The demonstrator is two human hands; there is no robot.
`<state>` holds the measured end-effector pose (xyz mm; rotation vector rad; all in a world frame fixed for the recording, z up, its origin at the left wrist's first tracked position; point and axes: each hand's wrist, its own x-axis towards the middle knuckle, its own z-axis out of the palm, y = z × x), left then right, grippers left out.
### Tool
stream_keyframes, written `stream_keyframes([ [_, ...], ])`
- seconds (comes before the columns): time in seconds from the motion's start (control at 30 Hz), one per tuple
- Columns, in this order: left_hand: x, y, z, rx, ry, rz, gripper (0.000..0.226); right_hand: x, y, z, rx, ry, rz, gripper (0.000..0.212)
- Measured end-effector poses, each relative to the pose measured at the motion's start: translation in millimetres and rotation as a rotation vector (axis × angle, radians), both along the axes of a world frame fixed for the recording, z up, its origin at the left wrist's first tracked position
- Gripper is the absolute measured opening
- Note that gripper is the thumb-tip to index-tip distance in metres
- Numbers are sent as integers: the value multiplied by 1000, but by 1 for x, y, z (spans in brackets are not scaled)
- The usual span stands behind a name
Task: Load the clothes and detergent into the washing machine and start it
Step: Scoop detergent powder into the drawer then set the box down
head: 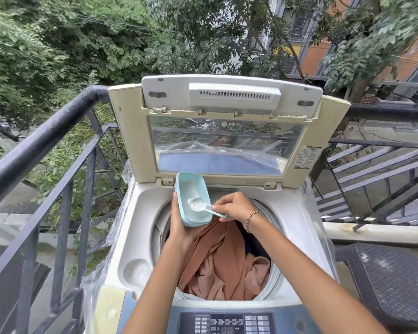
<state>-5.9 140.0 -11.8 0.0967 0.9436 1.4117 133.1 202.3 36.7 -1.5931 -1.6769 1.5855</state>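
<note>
My left hand (pixel 179 227) cradles the light detergent tub (pixel 193 198) while my right hand (pixel 232 206) pinches the scoop (pixel 204 206), whose loose powder looks easily spilled.

left hand (pixel 179 229) and right hand (pixel 234 206) are bare; a thin bracelet (pixel 252 219) of dark beads circles the right wrist.

My cream plastic top-loading washing machine (pixel 140 213) stands with its windowed lid (pixel 234 97) raised upright. Rust-brown and pale pink garments (pixel 217 261) lie heaped inside it. Above them my left hand (pixel 179 227) holds a pale blue oblong plastic detergent tub (pixel 191 186), tilted. A small plastic scoop (pixel 206 208) heaped with white powder (pixel 195 203) rests inside, pinched by my right hand (pixel 234 206).
</note>
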Motion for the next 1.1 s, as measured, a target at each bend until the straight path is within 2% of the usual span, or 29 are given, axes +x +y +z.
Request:
stream_keyframes([
  [0.23,12,-11,-11,-62,-56,219,71,0,15,0,-14,38,-88,7],
  [0.33,19,-17,-5,-43,-92,216,64,3,26,1,10,38,-176,16],
  [0.4,21,-22,5,-68,-107,221,63,5,33,0,55,29,-216,9],
  [0.57,11,-20,-12,-97,-111,230,65,11,43,-14,374,-323,-178,6],
  [0.73,9,-21,-9,-111,-131,210,69,15,34,-31,832,-592,65,13],
  [0.83,10,-20,-11,-139,-128,217,81,18,30,-43,1029,-643,152,6],
  [0.87,11,-20,-11,-142,-137,224,81,19,29,-48,1072,-646,163,10],
  [1.1,14,-17,-8,-124,-180,231,68,24,26,-53,1256,-673,229,17],
])
